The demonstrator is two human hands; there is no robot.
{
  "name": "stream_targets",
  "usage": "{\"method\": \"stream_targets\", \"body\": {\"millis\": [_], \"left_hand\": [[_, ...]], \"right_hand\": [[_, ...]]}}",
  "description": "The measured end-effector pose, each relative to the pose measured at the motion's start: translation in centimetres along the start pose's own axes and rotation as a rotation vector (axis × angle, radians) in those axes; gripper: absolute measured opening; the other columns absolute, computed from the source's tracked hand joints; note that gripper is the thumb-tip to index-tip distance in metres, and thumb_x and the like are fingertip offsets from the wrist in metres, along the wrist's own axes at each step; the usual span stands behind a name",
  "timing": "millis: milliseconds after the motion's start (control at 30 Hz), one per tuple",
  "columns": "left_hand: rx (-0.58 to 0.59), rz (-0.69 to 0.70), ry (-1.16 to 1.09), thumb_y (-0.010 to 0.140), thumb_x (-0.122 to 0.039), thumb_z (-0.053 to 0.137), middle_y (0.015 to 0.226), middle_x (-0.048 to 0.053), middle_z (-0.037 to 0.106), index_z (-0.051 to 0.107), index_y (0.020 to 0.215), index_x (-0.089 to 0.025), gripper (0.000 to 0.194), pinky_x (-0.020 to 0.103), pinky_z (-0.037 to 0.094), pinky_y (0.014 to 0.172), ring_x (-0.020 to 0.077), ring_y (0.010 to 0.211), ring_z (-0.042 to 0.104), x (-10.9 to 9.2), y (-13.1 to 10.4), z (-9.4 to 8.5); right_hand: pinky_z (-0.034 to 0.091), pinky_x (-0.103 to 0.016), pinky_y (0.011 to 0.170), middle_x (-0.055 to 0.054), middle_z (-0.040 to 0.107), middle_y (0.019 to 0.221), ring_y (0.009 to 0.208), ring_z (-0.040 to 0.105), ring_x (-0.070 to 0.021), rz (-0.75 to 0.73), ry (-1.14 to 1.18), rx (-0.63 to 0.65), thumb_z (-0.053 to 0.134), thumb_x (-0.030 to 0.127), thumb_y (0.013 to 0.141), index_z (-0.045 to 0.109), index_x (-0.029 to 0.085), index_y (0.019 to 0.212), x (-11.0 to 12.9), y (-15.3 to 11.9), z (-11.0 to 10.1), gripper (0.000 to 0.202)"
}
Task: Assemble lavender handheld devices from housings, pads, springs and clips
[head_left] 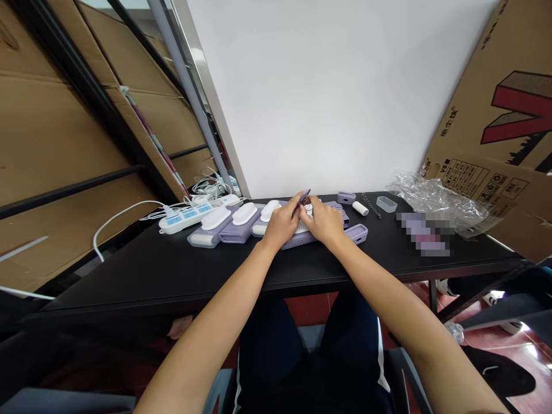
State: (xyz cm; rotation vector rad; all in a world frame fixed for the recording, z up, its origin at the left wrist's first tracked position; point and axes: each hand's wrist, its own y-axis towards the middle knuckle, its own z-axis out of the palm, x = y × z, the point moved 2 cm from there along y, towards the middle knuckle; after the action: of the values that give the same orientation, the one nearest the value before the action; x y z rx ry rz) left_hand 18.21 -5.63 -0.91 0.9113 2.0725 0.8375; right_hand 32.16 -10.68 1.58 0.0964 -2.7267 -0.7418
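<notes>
My left hand point(282, 223) and my right hand point(324, 221) meet over the middle of the black table. Between their fingertips is a small dark purple piece point(305, 195), mostly hidden; its exact kind does not show. Beneath the hands lies a purple case point(297, 241) with a perforated side, partly covered by them. To the left, several purple cases with white oval tops point(244, 214) stand in a row. Just right of my right hand is an open purple shell point(357, 234).
A white power strip point(190, 217) with tangled cables is at the left. Rightward lie a small purple cap point(346, 198), a white cylinder point(360, 208), a coiled spring point(371, 206), a clear plastic lid point(387, 204) and crumpled plastic wrap point(444, 201). A cardboard box point(495, 172) leans at the right.
</notes>
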Motion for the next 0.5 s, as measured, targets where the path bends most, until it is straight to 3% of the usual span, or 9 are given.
{"method": "stream_targets", "body": {"millis": [500], "left_hand": [[0.088,-0.009,-0.019,0.100,-0.020,0.048,0.133,0.008,0.072,0.055,0.148,-0.024,0.049,0.034,0.058,0.099,0.0214,0.111,0.073,-0.06,0.01,-0.06]], "right_hand": [[0.048,-0.034,0.077,-0.011,0.079,0.106,0.091,0.076,-0.0285,-0.013,-0.107,0.025,0.040,0.046,0.105,0.060,0.021,0.124,-0.14,0.13,0.09,0.038]]}}
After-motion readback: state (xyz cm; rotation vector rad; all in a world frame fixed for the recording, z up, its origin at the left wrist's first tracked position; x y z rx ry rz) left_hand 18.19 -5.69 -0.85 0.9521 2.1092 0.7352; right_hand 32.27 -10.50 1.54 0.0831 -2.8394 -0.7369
